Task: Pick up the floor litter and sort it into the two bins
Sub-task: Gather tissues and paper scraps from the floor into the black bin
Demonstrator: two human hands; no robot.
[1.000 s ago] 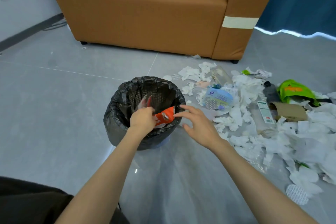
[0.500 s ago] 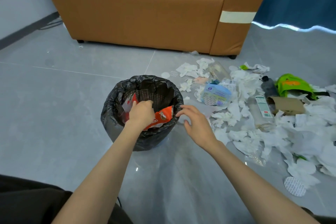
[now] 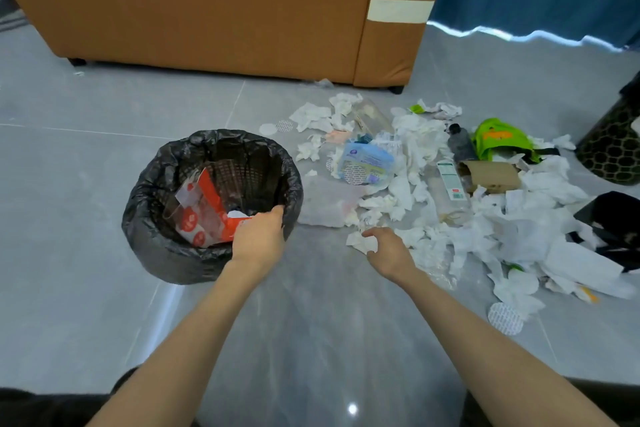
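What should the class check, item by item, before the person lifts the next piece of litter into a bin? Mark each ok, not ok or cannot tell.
1. Orange wrapper lies inside the black-lined bin: ok.
2. Left hand free of litter: cannot tell; its fingers rest at the bin's rim.
3. Right hand has reached a piece: ok; its fingers touch a crumpled white tissue on the floor.
4. Tissue already gripped: cannot tell.
5. Second bin in view: ok, far right, partly cut off.
6. Room left in the black-lined bin: ok.
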